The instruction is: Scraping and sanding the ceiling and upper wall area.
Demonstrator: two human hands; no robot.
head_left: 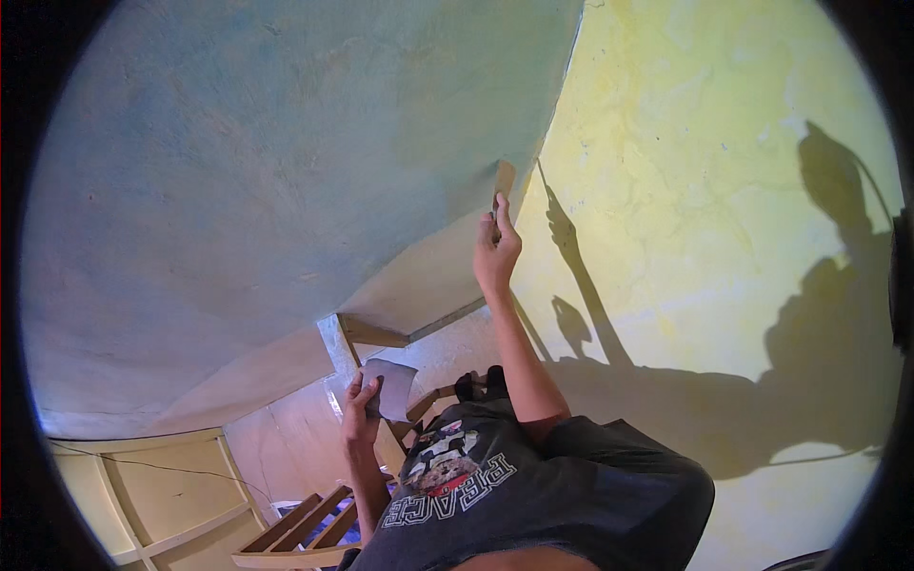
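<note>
My right hand (497,252) is raised and closed around a putty knife (506,177). The knife's flat, tan-looking blade points up at the blue-green wall (286,152), close to where it meets the yellow wall (685,190). Whether the blade touches the surface, I cannot tell. Lower and to the left, my left hand (360,409) grips a thin grey rectangular sheet (392,388) by its left edge, thumb on the near face. The sheet is slightly curved and apart from the wall.
Below the sheet stands a wooden frame with slats (305,523). A pale post (337,343) rises behind my left hand. Cream panelling (171,485) with a thin dark cable fills the lower left. Shadows of my arm and body fall on the yellow wall.
</note>
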